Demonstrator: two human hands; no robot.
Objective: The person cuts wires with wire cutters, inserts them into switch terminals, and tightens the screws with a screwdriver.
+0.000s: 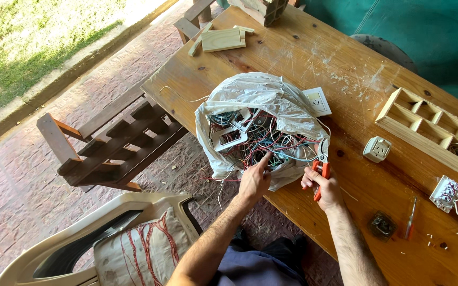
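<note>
At a scuffed wooden table (303,58) on a brick-paved patio beside a lawn, a person's left hand (254,180) is reaching into a white bag (261,92) of tangled wires (271,145), fingers bunched with the forefinger extended. The right hand (324,185) is gripping red-handled pliers (320,172) at the bag's edge. A wooden tray (425,130), sockets (376,149) and a screwdriver (410,210) are lying nearby; a plastic chair (107,233) is standing below.

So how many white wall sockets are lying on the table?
2: one flat socket beside the plastic bag, one boxy socket near the wooden organizer. More may hide inside the bag.
</note>
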